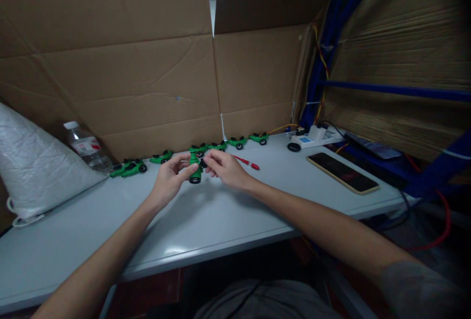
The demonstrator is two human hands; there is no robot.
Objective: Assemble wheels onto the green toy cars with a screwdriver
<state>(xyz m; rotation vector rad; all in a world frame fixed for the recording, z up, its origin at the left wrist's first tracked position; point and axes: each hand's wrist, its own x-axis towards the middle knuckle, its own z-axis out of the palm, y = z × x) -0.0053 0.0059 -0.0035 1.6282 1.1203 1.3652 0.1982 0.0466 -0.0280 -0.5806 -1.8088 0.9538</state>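
Above the middle of the table, a green toy car (195,175) with black wheels is held upright on end. My left hand (171,177) is closed around its left side, with fingers and thumb gripping the green body. My right hand (228,168) pinches a small black part (202,163) against the car's right side; the fingertips partly hide it. Just beyond my right hand lies a red screwdriver (252,165). Several similar green toy cars stand in a row at the back, among them one on the right (259,138) and one on the left (161,157).
A white sack (44,162) and a plastic bottle (87,146) are at the left. On the right lie a phone (342,172), a black ring (294,147) and a power strip (318,136). Cardboard (147,88) walls the table's back; blue metal framing (393,91) stands right.
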